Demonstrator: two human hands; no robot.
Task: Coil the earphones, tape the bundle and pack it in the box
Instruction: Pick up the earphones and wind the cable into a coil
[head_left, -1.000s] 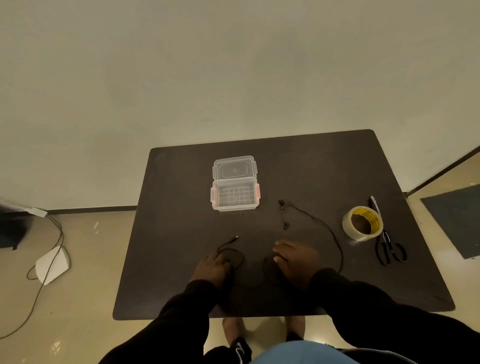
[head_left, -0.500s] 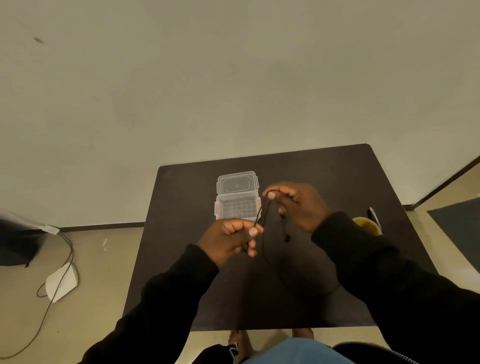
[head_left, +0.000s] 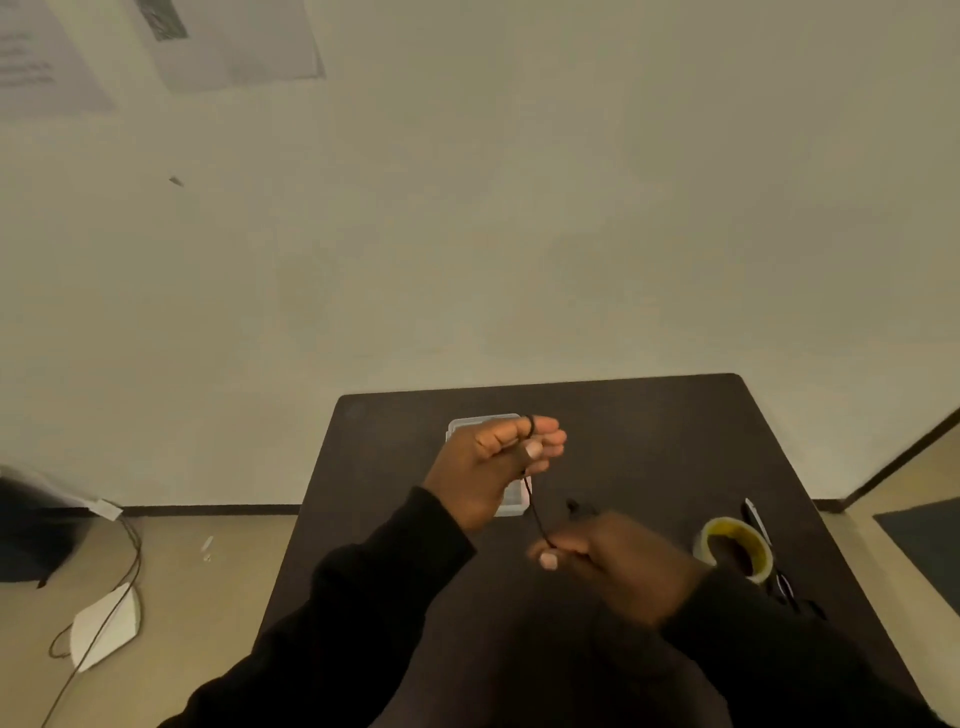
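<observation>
The left hand (head_left: 493, 462) is raised above the tabletop (head_left: 649, 426), fingers mostly together and pointing toward the far edge. The thin black earphone cord (head_left: 535, 512) loops over the index finger near its tip, passes under the thumb, which presses it against the fingers, and drops out the bottom of the hand. So that grip is closed on the cord, pinch style rather than a full fist.

From there the cord runs down at a slant to the right hand (head_left: 618, 561), which is lower, nearer the front edge and a bit motion-blurred. Its thumb and fingers are curled together around the cord's lower end, so it's clamped on it too. The stretch between the two hands looks pretty taut and hangs in the air, not touching the tabletop. A small black blob just above the right hand could be an earbud, too blurry to say.

Behind the left hand sits a clear plastic box (head_left: 511, 506), mostly hidden by it, near the middle of the dark matte tabletop. Over by the right edge there's a roll of tape (head_left: 735, 553), yellowish core, shiny clear rim. Just beside it lie scissors (head_left: 758, 522) with black handles and a pale blade.
</observation>
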